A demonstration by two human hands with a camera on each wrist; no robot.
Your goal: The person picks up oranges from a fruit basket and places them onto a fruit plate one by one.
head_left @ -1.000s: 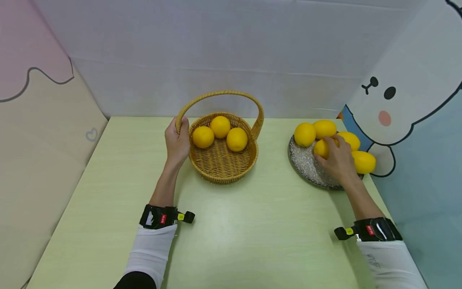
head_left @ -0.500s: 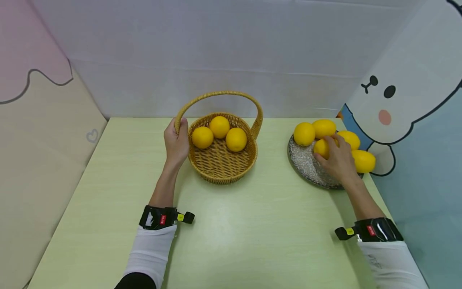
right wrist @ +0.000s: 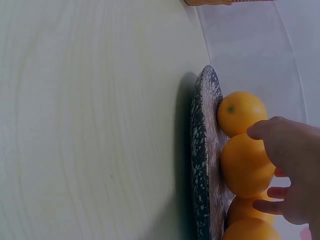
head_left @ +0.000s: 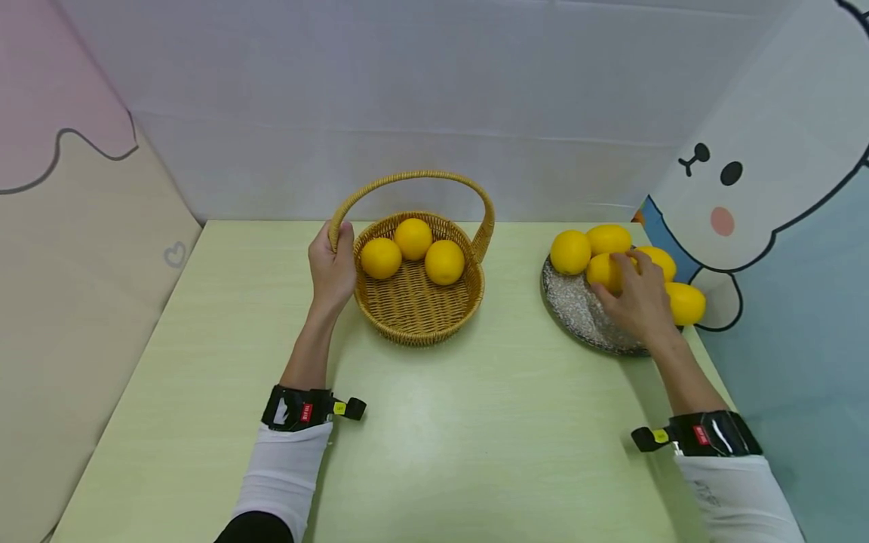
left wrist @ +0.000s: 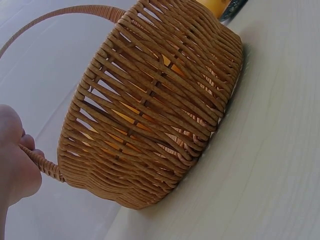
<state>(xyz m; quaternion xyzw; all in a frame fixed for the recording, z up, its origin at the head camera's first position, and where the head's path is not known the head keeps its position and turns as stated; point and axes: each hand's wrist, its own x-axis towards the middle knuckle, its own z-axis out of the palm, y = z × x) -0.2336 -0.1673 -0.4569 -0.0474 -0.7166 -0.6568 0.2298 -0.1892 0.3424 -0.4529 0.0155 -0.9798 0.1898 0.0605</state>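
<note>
My left hand point(head_left: 330, 264) grips the left side of the handle of a woven wicker basket point(head_left: 421, 320), which stands upright on the table. Three oranges point(head_left: 444, 262) lie inside toward its back. In the left wrist view, the basket's woven wall point(left wrist: 145, 100) fills the middle. On the right, a speckled grey plate point(head_left: 570, 305) bears several oranges. My right hand point(head_left: 638, 302) is over the plate, thumb and fingers spread loosely around one orange point(head_left: 603, 271). In the right wrist view, the thumb lies by that orange point(right wrist: 246, 167), and the other fingers are apart from one another.
The pale green table point(head_left: 475, 422) extends in front of the basket and plate. A white wall sheet point(head_left: 407, 98) rises behind them. A cartoon-printed panel point(head_left: 781, 188) stands close to the plate on the right, and a pink and cream panel point(head_left: 88, 264) on the left.
The orange by my right hand has shifted slightly left and shows more between thumb and fingers; the fingers have loosened around it. The left hand and basket have stayed in place.
</note>
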